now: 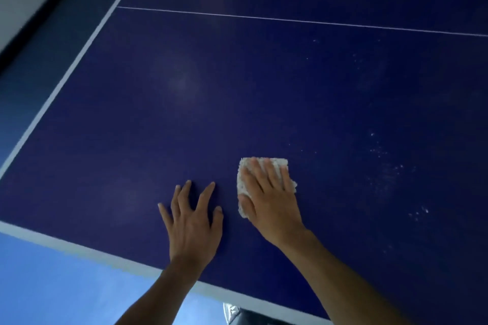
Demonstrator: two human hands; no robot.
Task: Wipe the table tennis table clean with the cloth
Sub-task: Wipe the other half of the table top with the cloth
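right hand flat, fingers straight, pressing cloth | left hand spread, empty, on table

The blue bench lies flat and open ahead of the hands and to both sides, where only the left hand, spread just beside the right hand pressing the cloth, blocks a leftward sweep.

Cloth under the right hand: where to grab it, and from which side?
Probably its far edge, pinched from above, coming from the far side. The cloth lies flat on the table as a small pad, and the right hand presses flat over most of it; only the far strip and left margin show clear.
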